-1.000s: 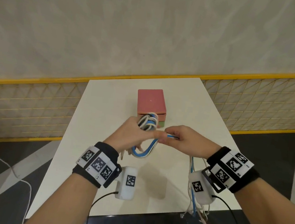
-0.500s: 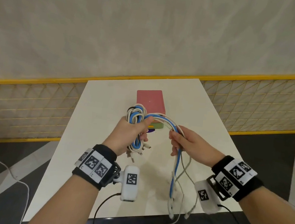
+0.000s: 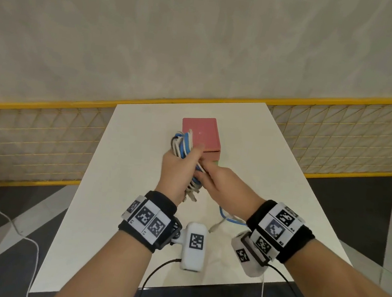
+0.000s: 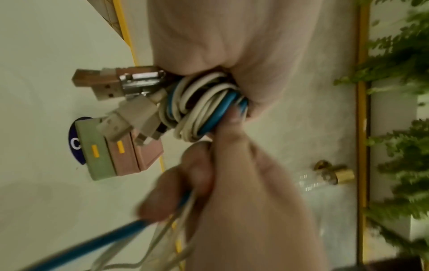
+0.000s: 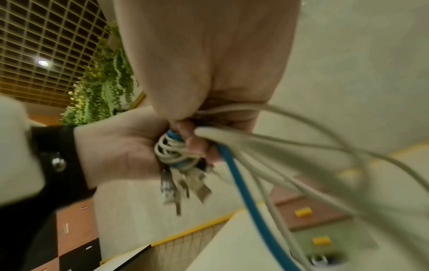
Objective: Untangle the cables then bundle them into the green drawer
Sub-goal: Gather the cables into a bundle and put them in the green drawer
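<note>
Gripping a coiled bundle of blue and white cables [image 3: 183,144], the left hand [image 3: 177,168] holds it above the white tabletop [image 3: 122,188], just in front of the small pink-topped drawer box [image 3: 201,132]. The bundle's long axis runs roughly upright, loops up, metal USB plugs [image 4: 120,86] hanging down. The right hand [image 3: 225,183] pinches the loose blue and white strands beside the coil; they trail down toward the tabletop's near edge. The green drawer [image 4: 95,148] is shut.
</note>
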A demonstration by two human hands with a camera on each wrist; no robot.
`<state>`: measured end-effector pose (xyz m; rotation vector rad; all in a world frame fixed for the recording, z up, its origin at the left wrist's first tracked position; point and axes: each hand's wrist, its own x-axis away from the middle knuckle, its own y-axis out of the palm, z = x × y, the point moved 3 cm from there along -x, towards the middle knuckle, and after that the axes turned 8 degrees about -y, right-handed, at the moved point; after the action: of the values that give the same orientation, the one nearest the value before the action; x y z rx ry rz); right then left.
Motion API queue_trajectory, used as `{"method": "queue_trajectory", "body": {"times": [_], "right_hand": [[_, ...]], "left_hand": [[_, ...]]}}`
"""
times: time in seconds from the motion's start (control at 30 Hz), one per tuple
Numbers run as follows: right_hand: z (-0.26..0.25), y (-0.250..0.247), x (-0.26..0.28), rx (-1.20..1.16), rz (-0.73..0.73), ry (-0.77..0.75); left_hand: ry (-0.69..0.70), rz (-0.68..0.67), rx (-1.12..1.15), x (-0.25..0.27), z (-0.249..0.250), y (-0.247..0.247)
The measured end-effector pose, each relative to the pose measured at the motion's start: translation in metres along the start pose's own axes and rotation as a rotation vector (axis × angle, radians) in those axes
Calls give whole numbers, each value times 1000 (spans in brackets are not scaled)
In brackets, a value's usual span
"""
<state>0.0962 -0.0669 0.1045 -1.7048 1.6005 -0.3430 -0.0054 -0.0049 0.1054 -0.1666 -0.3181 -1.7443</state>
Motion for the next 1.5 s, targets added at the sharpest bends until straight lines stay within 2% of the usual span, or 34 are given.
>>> {"method": "queue_trajectory", "body": {"times": [0.13,0.23,0.37,0.43,0.5,0.53,0.7,0.83,0.97,1.07,1.13,1.2,1.3,1.5], "right_hand": [[11,9,10,-85,-35,14],[39,18,27,-129,-61,70],[65,14,46,103,-268,160],[52,4,33,9,-173,120],[34,0,12,-168,-33,64],[27,5,3,-233,-16,82],[26,40,-10,-465,-69,200],[58,32,-5,-216,-137,221],[78,13,-9,-15,-35,287],[72,7,-23,71,21,250],[63,7,-28,154,12,231],[56,8,-32,178,5,217],[49,9,-37,108,16,239],[41,2,-32,-228,78,264]], "left_hand": [[67,97,149,-6,14,-8],[109,160,249,-11,27,-22],[137,182,284,-17,38,-44],[133,172,243,-17,35,-41],[126,146,208,-14,29,-31],[133,117,196,-12,28,-24],[163,-108,210,-5,31,-16],[114,-227,238,-15,28,-45],[64,-284,-82,-11,18,-54],[2,-305,-342,-5,5,-44],[-47,-286,-415,-4,-3,-37],[-41,-288,-476,-2,-11,-30],[-49,-300,-503,1,-18,-22],[13,-234,-619,-7,-17,-21]]}}
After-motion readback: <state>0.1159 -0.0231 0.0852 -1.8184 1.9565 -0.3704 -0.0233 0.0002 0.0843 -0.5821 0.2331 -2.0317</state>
